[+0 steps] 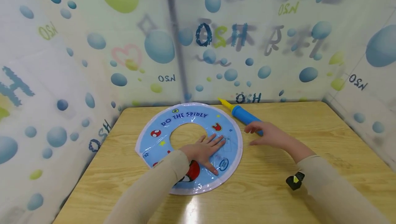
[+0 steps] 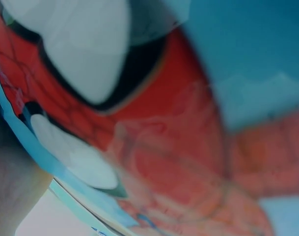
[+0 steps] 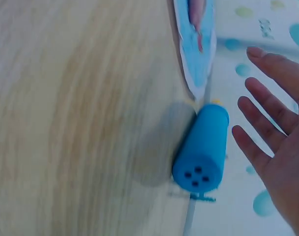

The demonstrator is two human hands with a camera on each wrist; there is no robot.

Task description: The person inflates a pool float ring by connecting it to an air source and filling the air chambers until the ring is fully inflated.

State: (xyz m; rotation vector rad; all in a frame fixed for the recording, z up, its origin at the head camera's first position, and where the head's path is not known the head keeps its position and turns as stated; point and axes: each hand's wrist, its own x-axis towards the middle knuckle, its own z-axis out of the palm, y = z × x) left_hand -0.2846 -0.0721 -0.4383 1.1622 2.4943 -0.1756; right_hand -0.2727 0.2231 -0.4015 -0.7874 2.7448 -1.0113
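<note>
A flat, uninflated blue swim ring [image 1: 236, 138] with a pale rim and cartoon prints lies on the wooden table. My left hand [image 1: 201, 152] rests on its right side with fingers spread, the fingertips by the central hole. Close up in the left wrist view, a red masked face print [image 2: 164, 157] shows on the shiny plastic. Beyond the ring lies a blue hand pump [image 1: 245, 114] with a yellow nozzle [image 1: 226, 103]. Over the pump's near end hovers my right hand [image 1: 270, 135], fingers parted and slightly bent, holding nothing. Holes dot the pump's end cap [image 3: 197, 178] in the right wrist view.
The wooden table [image 1: 278, 200] ends at a wall sheet [image 1: 266, 55] with blue and green dots, which also runs along both sides. A small black object with a yellow patch [image 1: 295, 180] shows at my right wrist.
</note>
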